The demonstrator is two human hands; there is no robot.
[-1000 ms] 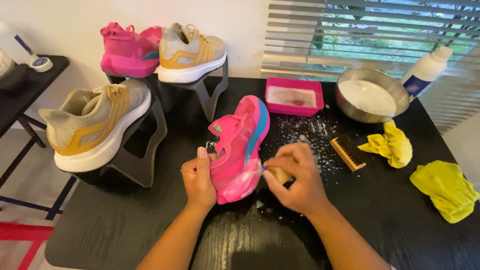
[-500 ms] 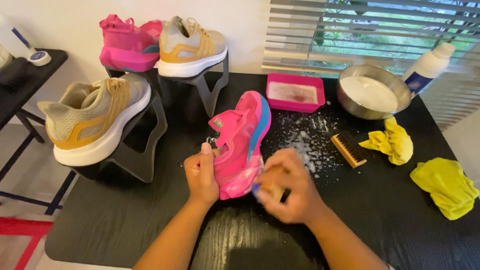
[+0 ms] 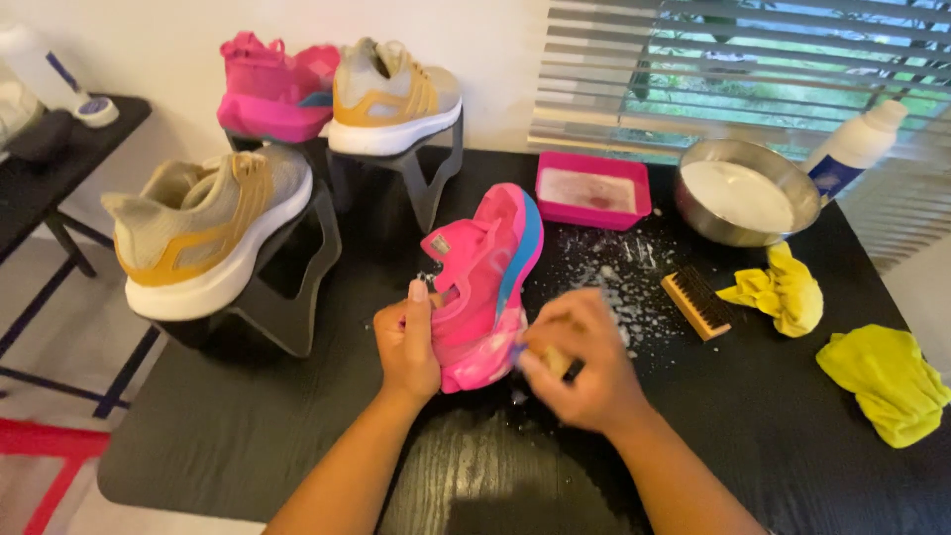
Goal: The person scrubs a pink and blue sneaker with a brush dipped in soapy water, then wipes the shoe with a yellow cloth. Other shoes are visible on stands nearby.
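Observation:
A bright pink sneaker with a blue stripe along its sole lies on its side in the middle of the black table, its heel end foamy. My left hand grips the sneaker at the heel, thumb pointing up. My right hand is closed around a small wooden brush and presses it against the sole's edge near the heel. Most of the brush is hidden inside my fingers and blurred.
Two grey-and-yellow sneakers and another pink one sit on black stands at the left and back. A pink tray, a metal bowl of soapy water, a white bottle, a second brush, two yellow cloths.
My right hand has slid along the sole's edge with the brush, back and forth near the heel. The left hand keeps its hold on the sneaker, which has barely shifted.

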